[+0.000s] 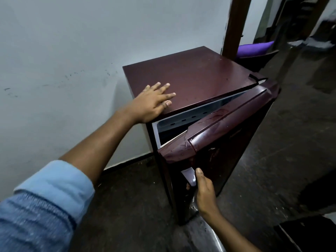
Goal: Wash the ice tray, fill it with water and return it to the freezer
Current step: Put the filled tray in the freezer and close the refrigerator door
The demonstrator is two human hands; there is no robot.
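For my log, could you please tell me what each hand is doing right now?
Left hand: open, flat on the fridge top.
Right hand: grips the door handle.

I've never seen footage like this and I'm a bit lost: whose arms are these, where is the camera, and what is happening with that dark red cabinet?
There is no machine here. A person wears one wide-angle camera on the head, looking forward and down, so you see their own arms reaching out. The left hand, at the end of an arm with a rolled blue sleeve, lies flat with straight fingers on top of a small maroon fridge. The fridge stands on a dark floor against a pale wall. The right hand grips the silver handle on the door, which stands partly open and shows a slice of the light interior. Nothing else is held, and no ice tray is in view.
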